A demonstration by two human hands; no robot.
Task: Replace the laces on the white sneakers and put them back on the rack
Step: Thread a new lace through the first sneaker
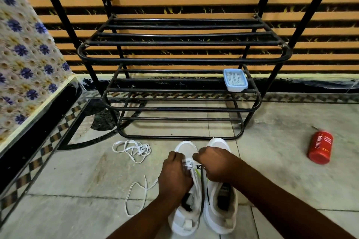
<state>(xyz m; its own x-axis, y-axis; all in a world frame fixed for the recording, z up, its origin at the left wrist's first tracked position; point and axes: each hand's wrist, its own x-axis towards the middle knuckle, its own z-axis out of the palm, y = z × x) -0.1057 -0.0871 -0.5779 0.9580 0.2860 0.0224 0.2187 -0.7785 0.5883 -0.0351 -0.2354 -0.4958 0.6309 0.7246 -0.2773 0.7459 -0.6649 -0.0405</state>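
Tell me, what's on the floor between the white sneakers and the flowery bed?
Two loose white laces, seen in the head view: a tangled lace near the shoe rack, and a looped lace trailing toward the left sneaker.

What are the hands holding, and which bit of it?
Both the left hand and the right hand pinch the lace, right where it threads through the left sneaker near its toe.
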